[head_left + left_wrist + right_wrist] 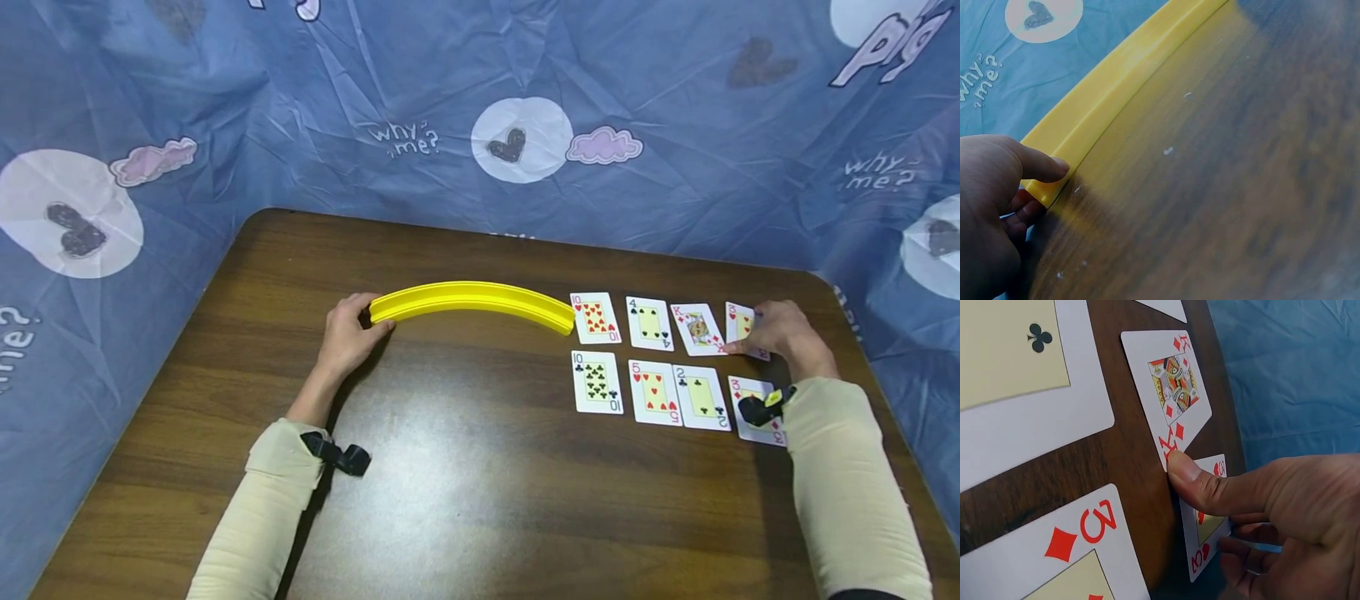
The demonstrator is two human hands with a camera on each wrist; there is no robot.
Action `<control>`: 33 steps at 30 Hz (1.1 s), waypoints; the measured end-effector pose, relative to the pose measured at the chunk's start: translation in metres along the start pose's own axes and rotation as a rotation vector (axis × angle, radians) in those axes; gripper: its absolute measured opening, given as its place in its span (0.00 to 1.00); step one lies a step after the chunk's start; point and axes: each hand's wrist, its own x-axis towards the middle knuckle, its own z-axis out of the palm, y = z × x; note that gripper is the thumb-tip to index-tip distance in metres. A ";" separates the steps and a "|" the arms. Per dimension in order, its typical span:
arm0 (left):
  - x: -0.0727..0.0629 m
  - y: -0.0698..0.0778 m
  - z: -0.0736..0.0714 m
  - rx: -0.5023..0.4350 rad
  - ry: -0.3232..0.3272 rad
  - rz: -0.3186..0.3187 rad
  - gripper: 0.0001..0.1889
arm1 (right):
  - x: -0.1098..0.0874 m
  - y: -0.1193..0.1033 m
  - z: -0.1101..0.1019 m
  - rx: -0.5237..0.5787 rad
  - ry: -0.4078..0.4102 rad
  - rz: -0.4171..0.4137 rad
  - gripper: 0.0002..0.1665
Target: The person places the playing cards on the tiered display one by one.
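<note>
My left grip (348, 337) pinches the smooth, curved yellow track (472, 297) toward the tabletop's (450, 517) far edge; a nudge could shove the ten of hearts (594, 318). My right grip (783, 330) grasps the thin three of hearts (739, 320) near the far right corner; my thumb might drag the king of diamonds (697, 328).

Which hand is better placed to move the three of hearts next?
Probably the right hand: it is at the three of hearts, partly covering it, while the left hand grips the curved yellow piece by its left end, away from this card.
</note>
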 end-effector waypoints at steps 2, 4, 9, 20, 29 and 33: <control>0.000 0.000 -0.001 0.002 0.000 -0.001 0.19 | 0.000 -0.001 0.000 0.010 -0.002 0.008 0.58; 0.000 0.000 -0.001 0.002 0.002 -0.002 0.19 | 0.000 -0.002 0.002 0.037 -0.003 0.028 0.58; 0.001 0.001 -0.003 0.002 0.016 0.001 0.19 | 0.000 -0.003 0.003 0.087 0.008 0.046 0.58; 0.002 0.001 -0.003 0.008 0.014 0.017 0.18 | -0.002 0.007 0.003 0.074 0.046 0.005 0.62; 0.001 0.002 -0.001 -0.003 0.009 0.012 0.17 | -0.011 0.012 0.007 0.034 0.126 0.015 0.66; 0.000 0.002 -0.001 -0.002 0.004 0.008 0.17 | -0.015 0.015 0.007 0.043 0.152 0.015 0.69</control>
